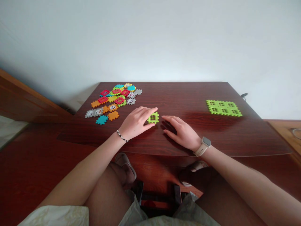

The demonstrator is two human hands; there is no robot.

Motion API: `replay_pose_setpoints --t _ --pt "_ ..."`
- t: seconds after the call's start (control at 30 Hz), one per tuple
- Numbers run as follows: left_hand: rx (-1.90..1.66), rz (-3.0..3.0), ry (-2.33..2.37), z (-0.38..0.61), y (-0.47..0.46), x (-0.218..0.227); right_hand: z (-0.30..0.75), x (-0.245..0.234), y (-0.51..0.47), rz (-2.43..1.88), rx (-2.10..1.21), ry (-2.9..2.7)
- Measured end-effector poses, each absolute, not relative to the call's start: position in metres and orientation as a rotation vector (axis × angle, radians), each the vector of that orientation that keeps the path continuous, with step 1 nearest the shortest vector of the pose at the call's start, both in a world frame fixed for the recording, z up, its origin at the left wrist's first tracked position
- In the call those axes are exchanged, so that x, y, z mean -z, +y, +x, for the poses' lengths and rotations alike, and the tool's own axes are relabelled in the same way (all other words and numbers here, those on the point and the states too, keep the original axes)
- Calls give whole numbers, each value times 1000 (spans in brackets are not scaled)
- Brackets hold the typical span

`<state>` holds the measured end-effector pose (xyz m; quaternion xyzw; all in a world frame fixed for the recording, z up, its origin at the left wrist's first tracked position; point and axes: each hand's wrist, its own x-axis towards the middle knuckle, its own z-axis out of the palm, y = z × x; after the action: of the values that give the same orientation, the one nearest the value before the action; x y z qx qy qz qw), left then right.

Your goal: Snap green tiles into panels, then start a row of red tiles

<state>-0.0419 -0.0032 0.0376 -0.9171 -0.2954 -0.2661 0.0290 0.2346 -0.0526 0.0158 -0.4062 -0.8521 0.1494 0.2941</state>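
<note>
Between the thumb and fingers of my left hand [139, 121] is a lime-green window puzzle tile [153, 117] with toothed edges; its left part is hidden by the hand. Just right of the tile, my right hand [182, 131] rests near the table surface, fingers apart and holding nothing. Farther right lies a joined panel of several lime-green window tiles [223, 108], flat on the table. To the left is a loose pile of toothed tiles in red, orange, grey, blue, yellow and green, among them a blue tile [102, 120] and an orange tile [113, 115].
The dark brown wooden table [178, 94] stands against a pale wall [160, 40]. Its rounded front edge runs just above my knees. A black cable [244, 95] shows behind the right edge. A wooden panel [28, 97] stands at the left.
</note>
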Motion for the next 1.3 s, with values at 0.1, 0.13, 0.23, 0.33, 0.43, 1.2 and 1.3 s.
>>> replay_pose_setpoints --t 0.1,0.13,0.23,0.33,0.43,1.2,1.3 --pt "812 -2871 -868 -32 -13 -36 235 -16 -54 -1091 -394 -2249" --pt "813 -2884 -858 -29 -16 -35 236 -16 -54 -1093 -390 -2243" --pt "823 -2912 -823 -20 -22 -32 239 -15 -54 -1088 -375 -2225" --pt "821 -2926 -820 -14 -25 -29 242 -14 -55 -1089 -370 -2222" --pt "821 -2936 -838 -11 -26 -28 244 -15 -56 -1102 -376 -2216" --pt "770 -3040 -953 -16 -20 -10 267 -10 -43 -1199 -286 -2362" --pt "790 -3012 -987 -11 -20 -8 266 -8 -46 -1214 -263 -2393"
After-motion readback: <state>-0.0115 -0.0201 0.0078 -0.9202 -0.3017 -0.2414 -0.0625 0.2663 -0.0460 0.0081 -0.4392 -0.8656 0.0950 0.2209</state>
